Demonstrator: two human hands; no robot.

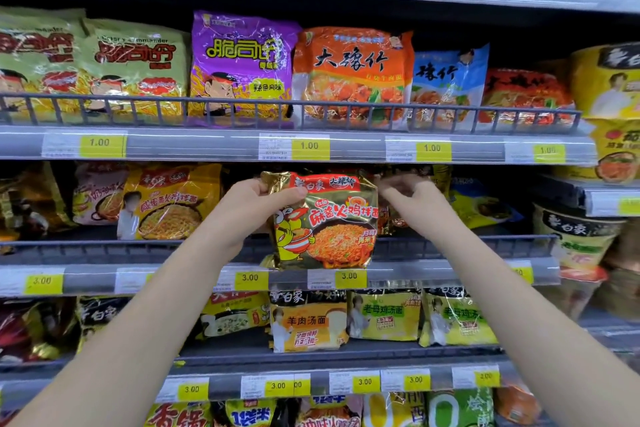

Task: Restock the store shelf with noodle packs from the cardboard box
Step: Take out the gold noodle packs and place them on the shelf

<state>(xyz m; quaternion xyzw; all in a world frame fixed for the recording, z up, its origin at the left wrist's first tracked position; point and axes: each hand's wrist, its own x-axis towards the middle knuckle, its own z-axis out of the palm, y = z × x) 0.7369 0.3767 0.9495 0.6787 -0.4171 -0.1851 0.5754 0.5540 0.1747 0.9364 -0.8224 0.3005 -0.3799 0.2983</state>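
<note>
A gold and red noodle pack [325, 222] hangs upright in front of the middle shelf [415, 270], over its front rail. My left hand [249, 208] pinches the pack's top left corner. My right hand [412, 198] is at the pack's top right corner with its fingers curled and blurred; whether they grip the corner is unclear. Behind the pack the shelf slot is dark, and similar dark packs [391, 222] stand just to its right. The cardboard box is out of view.
Yellow noodle packs [169, 208] stand to the left on the same shelf. The shelf above holds purple [242, 62] and orange packs [353, 76]. Cup noodles [581, 243] are stacked at the right. Lower shelves hold more packs behind price tags [349, 276].
</note>
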